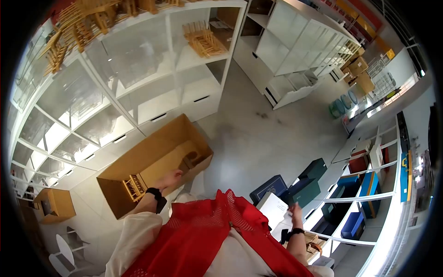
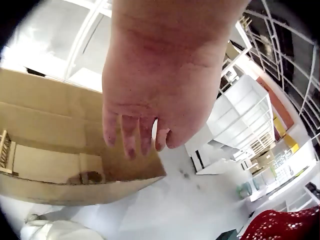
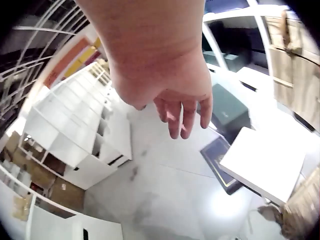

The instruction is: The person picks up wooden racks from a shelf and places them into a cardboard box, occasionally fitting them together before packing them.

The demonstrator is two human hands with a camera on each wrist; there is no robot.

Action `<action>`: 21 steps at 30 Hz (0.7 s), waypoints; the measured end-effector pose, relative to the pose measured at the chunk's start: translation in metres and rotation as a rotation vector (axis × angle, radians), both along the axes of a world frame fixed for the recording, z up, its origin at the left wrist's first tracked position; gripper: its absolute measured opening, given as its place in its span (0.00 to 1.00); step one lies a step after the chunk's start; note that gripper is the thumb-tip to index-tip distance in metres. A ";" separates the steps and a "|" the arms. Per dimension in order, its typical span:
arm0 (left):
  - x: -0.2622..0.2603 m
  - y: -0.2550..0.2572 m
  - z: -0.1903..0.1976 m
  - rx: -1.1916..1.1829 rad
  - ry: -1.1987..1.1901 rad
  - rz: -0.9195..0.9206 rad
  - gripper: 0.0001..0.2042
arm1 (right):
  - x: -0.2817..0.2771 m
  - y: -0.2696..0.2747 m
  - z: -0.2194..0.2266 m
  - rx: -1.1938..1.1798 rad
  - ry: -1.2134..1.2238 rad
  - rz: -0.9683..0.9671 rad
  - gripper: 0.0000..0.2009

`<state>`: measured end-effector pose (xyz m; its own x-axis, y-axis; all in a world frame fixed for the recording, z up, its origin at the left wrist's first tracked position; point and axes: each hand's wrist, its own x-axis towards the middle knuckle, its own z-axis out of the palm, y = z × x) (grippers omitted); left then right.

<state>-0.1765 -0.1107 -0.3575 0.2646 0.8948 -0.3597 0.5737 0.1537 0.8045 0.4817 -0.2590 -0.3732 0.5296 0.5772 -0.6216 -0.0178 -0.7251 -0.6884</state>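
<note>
Left hand [image 1: 168,180] held above open cardboard box [image 1: 145,152], fingers loose, slightly parted; small wooden rack [image 1: 134,188] contained inside. Right hand [image 1: 296,214] held near green box [image 1: 303,191] and white box [image 1: 273,206], fingers relaxed, slightly spread. Marking on dark-blue box [image 1: 271,186] too small to be read.

Matt brown cardboard box [image 1: 152,161]; smooth grey floor [image 1: 249,134].

Left hand [image 2: 157,85], fingers hanging loose, near cardboard box.
Box [image 2: 55,112] open-topped; slatted wooden piece [image 2: 5,152] inside, at frame's left edge.
</note>
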 end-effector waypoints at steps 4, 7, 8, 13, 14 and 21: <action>0.055 0.036 0.045 -0.209 -0.090 0.030 0.14 | 0.018 0.100 0.075 0.215 -0.103 0.031 0.23; 0.047 0.065 0.012 -0.155 -0.067 0.058 0.14 | 0.036 0.163 0.072 0.361 0.013 0.145 0.24; 0.036 0.076 -0.004 -0.099 -0.058 0.065 0.14 | 0.027 0.181 0.075 0.354 -0.008 0.178 0.24; 0.020 0.152 0.018 -0.120 -0.024 0.260 0.13 | 0.020 0.256 0.037 0.196 -0.039 0.466 0.21; 0.016 0.170 0.019 -0.115 -0.060 0.294 0.13 | 0.027 0.266 0.022 0.118 -0.051 0.579 0.22; 0.015 0.329 0.012 0.027 -0.286 0.641 0.12 | 0.062 0.248 -0.020 -0.424 0.159 0.120 0.21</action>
